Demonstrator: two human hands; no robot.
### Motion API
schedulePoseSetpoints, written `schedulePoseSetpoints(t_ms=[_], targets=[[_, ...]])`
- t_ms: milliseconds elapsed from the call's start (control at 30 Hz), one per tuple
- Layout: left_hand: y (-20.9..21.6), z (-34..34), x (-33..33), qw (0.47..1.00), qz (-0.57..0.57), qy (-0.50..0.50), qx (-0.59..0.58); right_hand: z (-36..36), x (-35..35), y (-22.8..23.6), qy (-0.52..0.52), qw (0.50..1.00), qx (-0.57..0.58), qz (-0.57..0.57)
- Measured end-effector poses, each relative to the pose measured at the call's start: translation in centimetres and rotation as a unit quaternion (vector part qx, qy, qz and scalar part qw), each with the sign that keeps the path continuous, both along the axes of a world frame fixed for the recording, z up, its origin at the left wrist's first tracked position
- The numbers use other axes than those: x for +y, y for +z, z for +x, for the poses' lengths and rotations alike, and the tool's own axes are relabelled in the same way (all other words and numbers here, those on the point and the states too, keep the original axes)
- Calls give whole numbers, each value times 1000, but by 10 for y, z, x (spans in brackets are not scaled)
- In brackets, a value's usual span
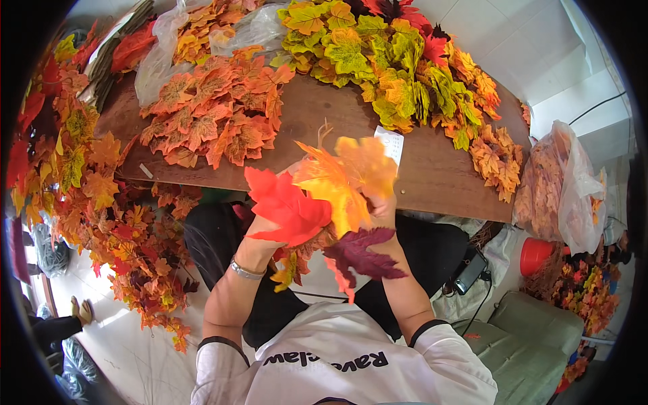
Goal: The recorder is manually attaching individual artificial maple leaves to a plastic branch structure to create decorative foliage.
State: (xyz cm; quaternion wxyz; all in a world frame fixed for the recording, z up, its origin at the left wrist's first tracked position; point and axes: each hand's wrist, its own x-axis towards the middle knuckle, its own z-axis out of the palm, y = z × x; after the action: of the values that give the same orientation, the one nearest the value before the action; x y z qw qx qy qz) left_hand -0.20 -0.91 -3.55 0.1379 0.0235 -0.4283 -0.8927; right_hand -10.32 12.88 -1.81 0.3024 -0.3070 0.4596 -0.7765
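Observation:
Just above my lap, in front of the table edge, I hold a bunch of artificial maple leaves. A red maple leaf (287, 206) covers most of my left hand (265, 228), whose fingers close around the bunch from behind. My right hand (383, 206) grips a yellow-orange maple leaf (368, 165) near its base, with its fingertips partly hidden. Between the hands stands another orange leaf (331, 185), and a thin brown stem (325, 131) sticks up beyond it. A dark purple leaf (368, 253) and a small yellow-green leaf (287, 272) hang below.
The brown table (324, 108) carries piles of orange leaves (216, 111) and yellow-green leaves (385, 67), plus a white paper slip (391, 143). Leaf garlands (135, 236) hang at left. A leaf-filled plastic bag (560, 189), red bucket (538, 256) and green seat (523, 337) are at right.

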Motion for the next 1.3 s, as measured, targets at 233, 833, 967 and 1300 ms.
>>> schedulePoseSetpoints(t_ms=[233, 833, 967, 1300], targets=[[17, -7, 12, 996, -41, 80, 17, -14, 12, -71, 76, 993, -82, 38], [37, -19, 31, 856, -464, 224, 52, -29, 32, 47, -170, 965, 195, -34], [35, -20, 27, 803, -555, 200, 85, -25, 19, 50, -87, 963, 236, 96], [22, -18, 32, 994, -107, -7, -13, -26, 16, 38, -47, 995, 92, 10]])
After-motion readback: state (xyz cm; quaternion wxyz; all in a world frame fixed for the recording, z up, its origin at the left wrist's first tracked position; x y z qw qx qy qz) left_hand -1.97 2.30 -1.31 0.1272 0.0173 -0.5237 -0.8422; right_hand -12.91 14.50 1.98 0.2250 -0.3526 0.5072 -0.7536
